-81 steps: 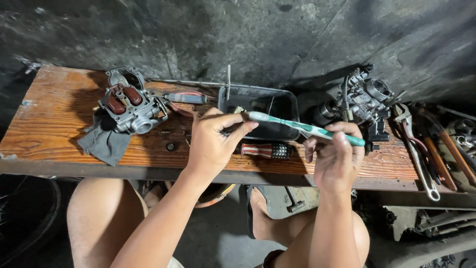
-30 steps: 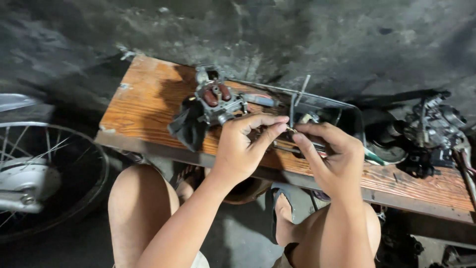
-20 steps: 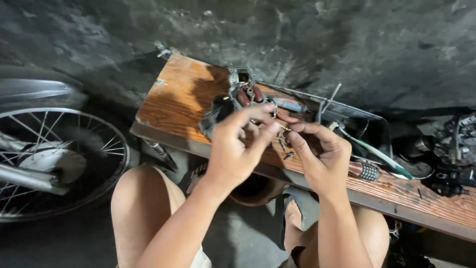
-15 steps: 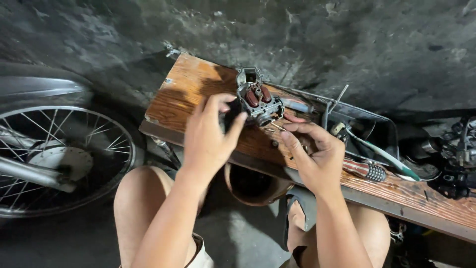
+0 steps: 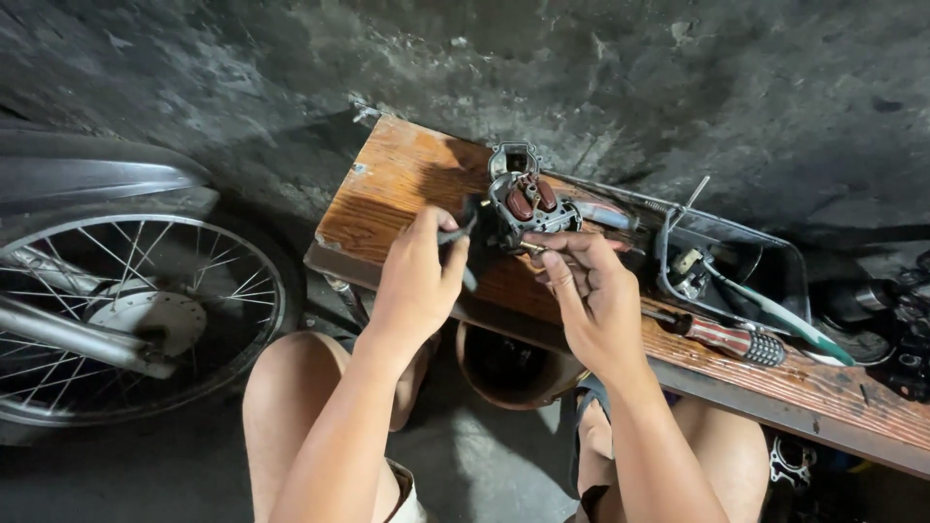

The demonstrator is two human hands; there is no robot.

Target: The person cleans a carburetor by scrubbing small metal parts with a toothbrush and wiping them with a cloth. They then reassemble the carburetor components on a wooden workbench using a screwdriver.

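On wooden plank surface (image 5: 407,208) lies grey metal carburettor w/ brown floats (image 5: 528,201), opened, floats exposed. Left hand (image 5: 417,281) pinches dark rag (image 5: 455,230) beside it; right hand (image 5: 591,295) pinches small part, too small to tell, touching carb. Reassembly seems not done yet.

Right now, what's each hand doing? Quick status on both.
Left hand: closed on a dark cloth beside the carburetor.
Right hand: fingers at the carburetor's base, pinching something small; what it is cannot be told.
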